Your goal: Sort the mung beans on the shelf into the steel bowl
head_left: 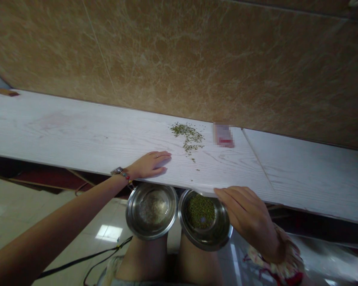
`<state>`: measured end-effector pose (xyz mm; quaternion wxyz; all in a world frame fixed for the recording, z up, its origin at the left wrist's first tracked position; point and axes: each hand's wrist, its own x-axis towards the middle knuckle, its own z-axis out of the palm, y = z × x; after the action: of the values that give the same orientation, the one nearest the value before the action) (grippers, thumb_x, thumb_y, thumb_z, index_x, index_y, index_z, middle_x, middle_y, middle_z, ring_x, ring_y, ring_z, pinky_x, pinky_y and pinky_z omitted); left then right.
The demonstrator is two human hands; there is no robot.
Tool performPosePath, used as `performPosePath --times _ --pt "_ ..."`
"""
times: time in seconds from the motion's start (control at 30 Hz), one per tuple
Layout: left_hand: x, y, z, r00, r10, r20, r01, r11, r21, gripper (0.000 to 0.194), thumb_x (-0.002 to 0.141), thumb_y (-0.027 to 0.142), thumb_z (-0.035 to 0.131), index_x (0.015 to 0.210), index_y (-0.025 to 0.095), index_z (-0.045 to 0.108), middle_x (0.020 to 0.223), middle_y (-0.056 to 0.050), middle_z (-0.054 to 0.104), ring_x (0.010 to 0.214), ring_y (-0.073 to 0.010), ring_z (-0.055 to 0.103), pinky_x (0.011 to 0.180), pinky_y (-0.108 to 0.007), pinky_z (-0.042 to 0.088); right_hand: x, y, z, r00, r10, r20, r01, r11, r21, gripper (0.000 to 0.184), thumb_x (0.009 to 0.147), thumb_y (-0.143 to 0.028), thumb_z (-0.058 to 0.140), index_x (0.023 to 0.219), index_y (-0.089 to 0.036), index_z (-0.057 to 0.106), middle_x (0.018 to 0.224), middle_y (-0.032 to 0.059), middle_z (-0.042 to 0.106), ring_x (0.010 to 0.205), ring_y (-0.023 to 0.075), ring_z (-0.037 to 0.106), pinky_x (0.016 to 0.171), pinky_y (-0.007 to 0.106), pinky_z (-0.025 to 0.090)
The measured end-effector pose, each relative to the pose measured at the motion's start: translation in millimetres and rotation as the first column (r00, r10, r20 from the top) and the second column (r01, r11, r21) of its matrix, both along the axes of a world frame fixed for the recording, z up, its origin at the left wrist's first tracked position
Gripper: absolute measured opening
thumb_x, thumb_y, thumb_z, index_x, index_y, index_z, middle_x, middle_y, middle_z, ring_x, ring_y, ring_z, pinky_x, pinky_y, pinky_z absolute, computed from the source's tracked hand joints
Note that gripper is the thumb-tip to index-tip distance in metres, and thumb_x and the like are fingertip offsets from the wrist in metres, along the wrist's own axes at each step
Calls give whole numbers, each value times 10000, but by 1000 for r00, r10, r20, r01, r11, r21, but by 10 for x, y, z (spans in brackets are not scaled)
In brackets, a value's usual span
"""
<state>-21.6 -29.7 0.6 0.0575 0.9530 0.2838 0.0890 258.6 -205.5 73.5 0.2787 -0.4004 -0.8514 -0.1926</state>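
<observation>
My left hand (150, 164) lies flat on the white wood-grain tabletop (77, 131), fingers stretched out, holding nothing visible. To its right, small green beans (188, 135) are scattered over the surface, with a thin trail toward the front edge. My right hand (244, 210) is at that edge, over the rim of a metal bowl (223, 238) with green beans (201, 210) inside. Its fingers are pressed together, and their tips meet a white lip (203, 190) at the edge. The thumb is hidden, so what it grips does not show.
A second metal bowl (152, 228) stands left of the bean bowl; both sit over my knees. A small pixelated packet (223, 135) lies near the brown marbled wall (167, 59). A brown object (4, 92) is at the far left. Dark cords (86, 258) hang lower left.
</observation>
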Motion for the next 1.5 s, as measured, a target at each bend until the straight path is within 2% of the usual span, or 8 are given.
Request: performPosePath --times 0.2,0.33,0.6,0.73,0.9,1.1,1.37,1.5 --pt "-6 -4 6 1000 9 7 -9 1000 -10 458 906 411 383 1285 156 425 1383 -112 444 1251 -232 423 1025 -375 339 15 176 -27 1000 -23 -17 24 998 55 259 825 -10 447 996 -121 605 814 61 679 786 156 583 702 294 464" --pt "-11 -9 11 1000 21 21 -21 1000 -15 439 905 399 396 1284 181 427 1379 -88 454 1249 -218 427 1021 -364 346 -43 259 -83 1000 -15 21 14 999 38 276 837 -23 422 997 -139 615 818 53 680 771 152 581 679 296 451" --pt "-16 -2 -7 999 28 42 -27 999 -28 429 903 387 394 1271 172 444 1379 -94 455 1247 -221 432 1017 -364 352 -22 138 -17 998 33 45 -32 999 -38 251 849 -54 415 940 -132 636 790 52 677 734 151 582 662 285 454" --pt "-10 -8 -9 998 33 47 -32 999 -30 417 900 391 399 1264 193 450 1374 -76 463 1235 -215 446 1016 -357 355 51 76 35 997 49 52 -47 998 -32 270 834 -37 406 956 -134 627 800 54 681 741 158 595 665 296 473" --pt "-10 -9 4 999 36 40 -34 998 -47 426 894 373 400 1257 157 458 1371 -104 464 1239 -234 445 1015 -367 358 151 175 -10 999 -41 12 41 998 46 287 789 12 472 1010 -119 601 843 76 683 801 171 596 732 306 470" --pt "-21 -7 2 998 45 35 -44 998 -42 425 896 380 400 1257 164 455 1367 -95 469 1231 -219 454 1025 -363 358 171 382 -138 975 -217 47 210 970 126 252 825 -25 460 993 -135 613 832 66 689 756 166 593 702 300 440" --pt "4 -19 23 998 47 49 -45 998 -44 408 893 365 396 1241 164 470 1355 -96 483 1234 -210 451 1023 -362 361 147 323 -151 983 -161 84 156 986 64 284 823 -21 426 1010 -131 610 845 71 684 788 174 582 724 311 429" --pt "-5 -17 15 998 45 54 -43 998 -46 401 895 362 399 1247 183 468 1356 -80 485 1235 -201 450 1019 -356 362 174 340 -163 977 -189 104 183 981 60 287 827 -27 423 1007 -144 613 838 65 683 770 169 581 711 310 421"
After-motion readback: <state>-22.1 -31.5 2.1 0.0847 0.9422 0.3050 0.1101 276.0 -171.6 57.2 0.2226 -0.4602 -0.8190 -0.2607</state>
